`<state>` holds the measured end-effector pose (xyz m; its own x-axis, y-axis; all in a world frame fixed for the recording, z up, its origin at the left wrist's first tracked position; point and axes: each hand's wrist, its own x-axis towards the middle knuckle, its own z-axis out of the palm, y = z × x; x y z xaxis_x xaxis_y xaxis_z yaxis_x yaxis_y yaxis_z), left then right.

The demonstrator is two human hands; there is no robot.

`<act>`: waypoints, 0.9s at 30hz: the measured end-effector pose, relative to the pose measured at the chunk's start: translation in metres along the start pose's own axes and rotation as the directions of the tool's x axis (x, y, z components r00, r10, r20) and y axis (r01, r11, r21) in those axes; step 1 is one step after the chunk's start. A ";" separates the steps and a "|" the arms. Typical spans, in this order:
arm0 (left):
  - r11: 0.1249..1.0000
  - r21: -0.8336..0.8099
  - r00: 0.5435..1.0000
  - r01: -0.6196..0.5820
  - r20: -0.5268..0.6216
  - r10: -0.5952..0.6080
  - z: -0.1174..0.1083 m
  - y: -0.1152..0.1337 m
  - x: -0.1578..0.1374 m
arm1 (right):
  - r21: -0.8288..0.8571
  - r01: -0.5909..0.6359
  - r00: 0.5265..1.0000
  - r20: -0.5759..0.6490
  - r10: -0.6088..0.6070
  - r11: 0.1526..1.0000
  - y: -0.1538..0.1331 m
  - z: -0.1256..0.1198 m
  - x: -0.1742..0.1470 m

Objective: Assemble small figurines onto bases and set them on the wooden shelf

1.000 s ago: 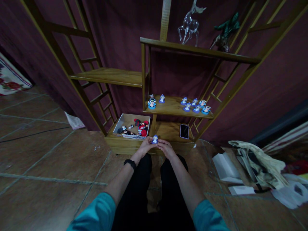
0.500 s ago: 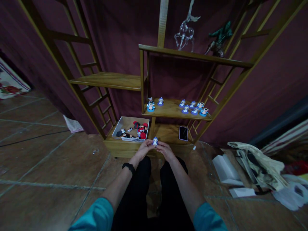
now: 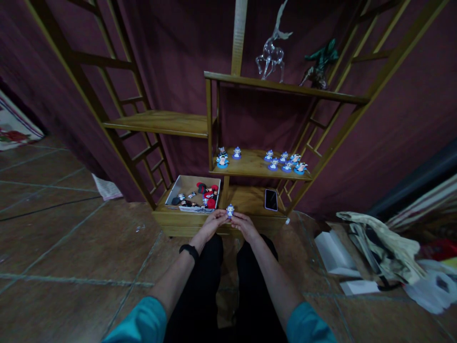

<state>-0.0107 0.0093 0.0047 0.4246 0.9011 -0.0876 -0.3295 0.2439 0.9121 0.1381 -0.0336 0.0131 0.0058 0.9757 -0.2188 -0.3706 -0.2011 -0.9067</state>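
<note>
A small purple-and-white figurine point(image 3: 230, 210) is held upright between my two hands, in front of the shelf's lowest board. My left hand point(image 3: 215, 222) pinches its base from the left, and my right hand point(image 3: 244, 224) grips it from the right. Just beyond my left hand stands an open cardboard box point(image 3: 193, 180) with red, black and white figurines point(image 3: 210, 192) lying jumbled inside. On the middle shelf point(image 3: 246, 164) similar figurines stand upright: a few at the left end, among them a purple one point(image 3: 237, 153), and several grouped at the right, including another purple one point(image 3: 273, 165).
A phone point(image 3: 271, 199) lies on the lowest board at the right. Above, a clear deer figure point(image 3: 272, 55) and a dark green statue point(image 3: 321, 64) stand on the upper shelf. White boxes point(image 3: 337, 252), a beige cloth bag point(image 3: 385, 247) and a plastic bag point(image 3: 433, 286) lie on the floor to the right.
The camera view has shifted slightly, so the shelf sits a little lower in the picture. Both hands keep the figurine in nearly the same place.
</note>
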 end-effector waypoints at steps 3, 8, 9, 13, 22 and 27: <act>1.000 -0.025 1.000 0.005 -0.012 -0.005 0.001 0.001 0.000 | -0.015 0.013 1.000 0.001 -0.013 1.000 -0.002 0.001 -0.002; 0.999 -0.029 1.000 0.018 -0.018 -0.018 0.003 0.003 -0.001 | -0.029 -0.008 1.000 -0.019 0.008 1.000 -0.004 0.002 -0.003; 0.999 -0.026 1.000 0.020 -0.017 -0.020 0.003 0.004 -0.002 | -0.029 -0.013 1.000 -0.022 0.012 0.999 -0.004 0.002 -0.003; 0.999 -0.018 1.000 0.027 -0.008 -0.027 0.004 0.006 -0.003 | -0.025 -0.012 0.999 -0.035 0.011 1.000 -0.004 0.002 -0.002; 0.999 -0.028 0.999 0.031 -0.029 -0.031 0.003 0.004 -0.002 | -0.034 -0.015 0.998 -0.066 0.013 0.999 -0.002 0.002 0.001; 1.000 -0.016 0.998 0.025 -0.059 -0.026 0.001 0.001 0.000 | -0.029 -0.007 0.998 -0.068 0.005 1.000 -0.003 0.002 -0.001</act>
<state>-0.0103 0.0096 0.0058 0.3828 0.9140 -0.1342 -0.3324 0.2718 0.9031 0.1375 -0.0340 0.0162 0.0674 0.9666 -0.2472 -0.3433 -0.2102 -0.9154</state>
